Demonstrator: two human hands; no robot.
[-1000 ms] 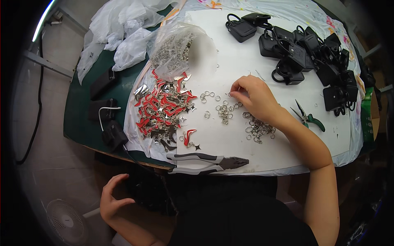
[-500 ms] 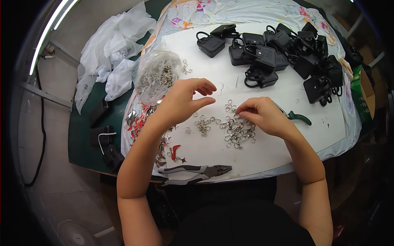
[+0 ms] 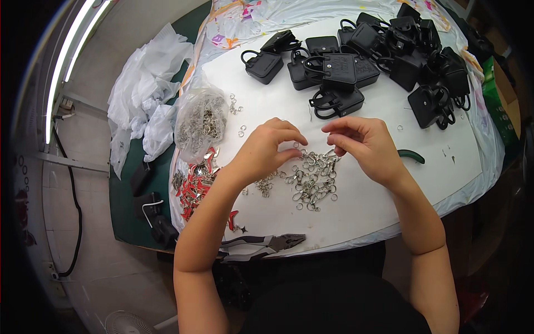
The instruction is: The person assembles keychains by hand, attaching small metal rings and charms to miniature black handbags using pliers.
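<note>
My left hand hovers at the left edge of a pile of silver rings and clasps. Its fingers curve forward, with a gap between them and the thumb. Across from it, my right hand is above the pile's upper right edge, fingertips and thumb drawn together. Something small and metallic seems to be between them, too small to make out. A smaller cluster of rings lies below my left hand, partly hidden by it. Red and silver charms are heaped beside my left forearm.
Grey-handled pliers lie at the near table edge. A clear bag of metal rings stands on the left. Several small black handbags crowd the far side. A green tool handle shows beyond my right hand. White plastic wrapping lies far left.
My right hand has lifted away from the pile and moved toward the far side. My left hand has come down and right, closer to it. The whole view has shifted a little.
</note>
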